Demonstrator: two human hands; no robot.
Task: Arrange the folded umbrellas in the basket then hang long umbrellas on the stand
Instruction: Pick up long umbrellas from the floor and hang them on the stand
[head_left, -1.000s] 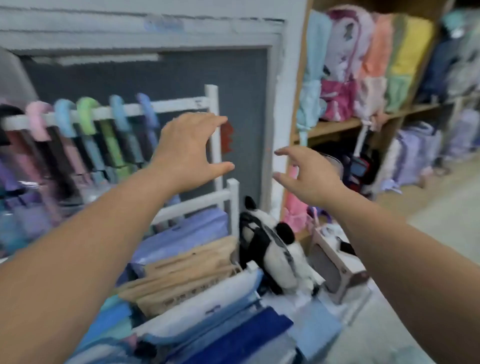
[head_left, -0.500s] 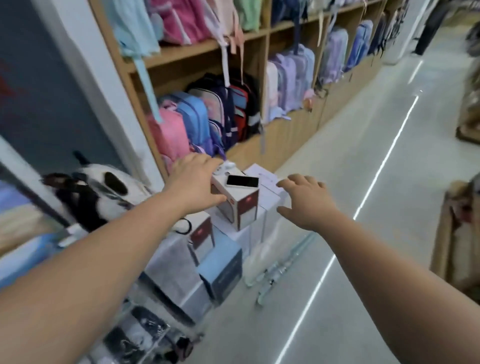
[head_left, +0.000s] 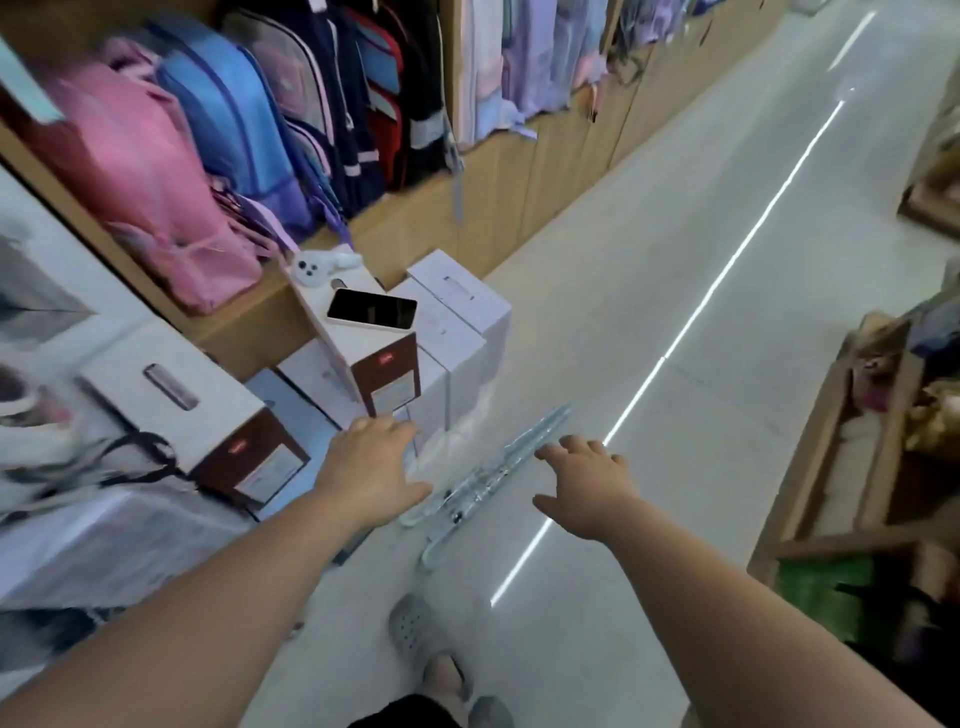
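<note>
A long pale, see-through umbrella (head_left: 493, 470) lies on the grey floor beside stacked boxes, pointing up and to the right. My left hand (head_left: 371, 467) hovers just left of it, palm down, fingers apart and holding nothing. My right hand (head_left: 587, 486) is spread open just right of the umbrella, also holding nothing. Neither hand touches the umbrella. The umbrella stand and the basket are out of view.
White and brown boxes (head_left: 452, 332) are stacked at the left, one with a phone (head_left: 372, 309) on top. Wooden shelves with backpacks (head_left: 156, 171) run along the left. A wooden display (head_left: 841, 441) stands at the right. My grey shoe (head_left: 413, 626) is below.
My view swung away from the stand with hanging umbrellas, right and down to the floor. Both hands dropped toward the long umbrella lying there.
</note>
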